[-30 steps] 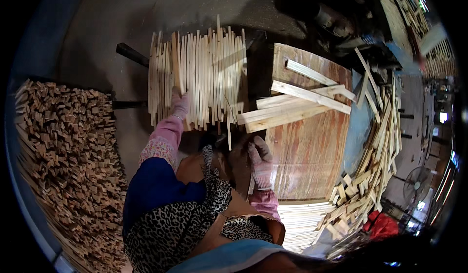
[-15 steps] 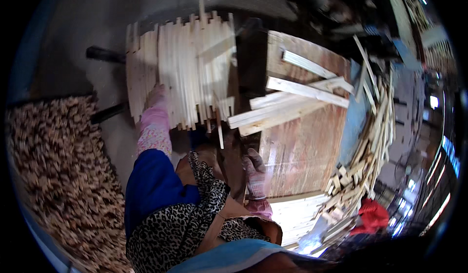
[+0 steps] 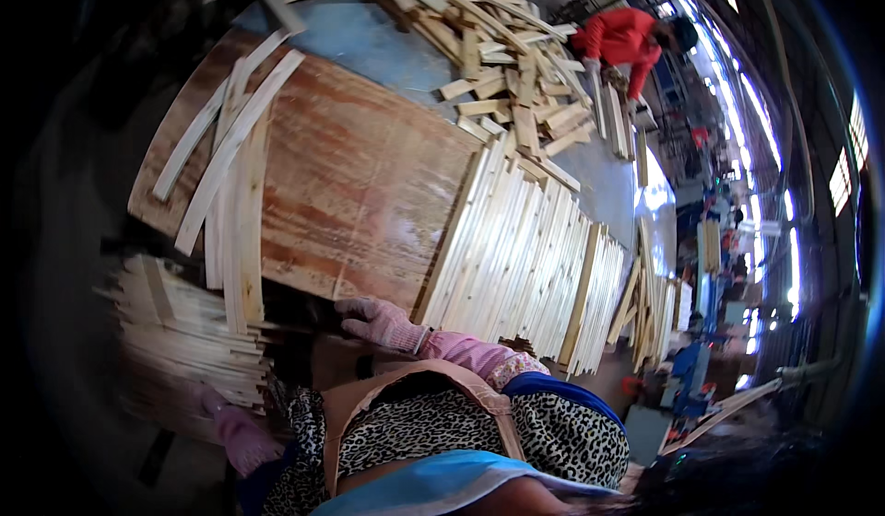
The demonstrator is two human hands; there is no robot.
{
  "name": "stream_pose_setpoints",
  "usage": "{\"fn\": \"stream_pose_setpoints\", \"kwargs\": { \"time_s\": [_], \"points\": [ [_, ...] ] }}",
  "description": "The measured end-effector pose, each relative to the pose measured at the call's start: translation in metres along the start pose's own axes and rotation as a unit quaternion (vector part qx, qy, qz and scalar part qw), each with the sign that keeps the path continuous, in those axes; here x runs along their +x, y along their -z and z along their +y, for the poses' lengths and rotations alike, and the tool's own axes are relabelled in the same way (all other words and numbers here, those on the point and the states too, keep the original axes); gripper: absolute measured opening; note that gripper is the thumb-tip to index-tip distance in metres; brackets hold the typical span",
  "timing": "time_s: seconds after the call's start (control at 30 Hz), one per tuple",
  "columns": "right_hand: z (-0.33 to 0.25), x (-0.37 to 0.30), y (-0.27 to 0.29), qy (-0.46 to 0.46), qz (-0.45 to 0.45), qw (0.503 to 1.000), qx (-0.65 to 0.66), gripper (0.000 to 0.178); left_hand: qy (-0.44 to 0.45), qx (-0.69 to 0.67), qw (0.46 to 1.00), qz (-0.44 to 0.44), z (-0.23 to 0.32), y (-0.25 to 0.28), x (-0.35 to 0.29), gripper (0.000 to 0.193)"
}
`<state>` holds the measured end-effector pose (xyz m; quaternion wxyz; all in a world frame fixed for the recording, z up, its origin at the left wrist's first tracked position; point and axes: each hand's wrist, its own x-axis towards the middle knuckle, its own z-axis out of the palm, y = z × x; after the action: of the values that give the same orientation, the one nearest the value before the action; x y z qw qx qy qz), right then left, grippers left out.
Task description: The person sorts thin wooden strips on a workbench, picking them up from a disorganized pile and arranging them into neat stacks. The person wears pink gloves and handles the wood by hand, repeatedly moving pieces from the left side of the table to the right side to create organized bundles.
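My right hand [image 3: 380,323], in a pale pink knitted glove, is at the near edge of a worn reddish-brown board [image 3: 359,180]. Its fingers point left, loosely bent and a little apart, with nothing seen in them. Low on the left, my left hand [image 3: 208,400] is at the near side of a stack of thin wooden strips [image 3: 189,332]. Shadow and blur hide its fingers. Several longer pale wooden strips [image 3: 241,143] lie crossed on the left part of the board, their near ends reaching over its edge towards the stack.
Right of the board lies a row of pale strips [image 3: 516,249] side by side. Beyond it, loose wood pieces [image 3: 525,92] are heaped on a bluish surface [image 3: 364,41]. A person in red [image 3: 627,41] handles wood at the far right. Machinery [image 3: 691,369] stands further right.
The view has swung to the right, so the board, the row of strips and the person in red show more fully. The strip stack now sits low on the left, my left hand still beside it.
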<state>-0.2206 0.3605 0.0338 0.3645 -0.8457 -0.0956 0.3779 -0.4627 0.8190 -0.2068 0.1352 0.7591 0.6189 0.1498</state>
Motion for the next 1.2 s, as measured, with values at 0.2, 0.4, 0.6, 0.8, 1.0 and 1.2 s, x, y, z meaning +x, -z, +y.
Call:
{"fn": "stream_pose_setpoints", "kwargs": {
  "time_s": [0.2, 0.4, 0.6, 0.8, 1.0, 1.2],
  "points": [
    [0.065, -0.005, 0.086, 0.162, 0.239, 0.891, -0.35, 0.045, -0.194, -0.218, 0.949, 0.116, 0.154, 0.043, -0.042, 0.047],
    [0.104, 0.004, 0.141, 0.119, 0.222, 0.883, -0.397, 0.044, -0.399, -0.265, 0.831, -0.281, 0.453, 0.067, -0.197, 0.051],
    [0.115, 0.003, 0.149, 0.152, 0.275, 0.892, -0.324, 0.035, -0.66, -0.205, 0.619, -0.373, 0.676, -0.012, -0.39, 0.057],
    [0.138, 0.012, 0.138, 0.206, 0.35, 0.881, -0.245, 0.035, -0.683, -0.016, 0.618, -0.389, 0.805, -0.025, -0.588, 0.091],
    [0.17, 0.031, 0.103, 0.128, 0.34, 0.929, -0.077, 0.042, -0.589, 0.098, 0.679, -0.428, 0.866, -0.035, -0.64, 0.103],
    [0.145, 0.019, 0.138, 0.219, 0.359, 0.889, -0.182, 0.038, -0.513, 0.112, 0.755, -0.392, 0.905, -0.093, -0.602, 0.1]
  ]
}}
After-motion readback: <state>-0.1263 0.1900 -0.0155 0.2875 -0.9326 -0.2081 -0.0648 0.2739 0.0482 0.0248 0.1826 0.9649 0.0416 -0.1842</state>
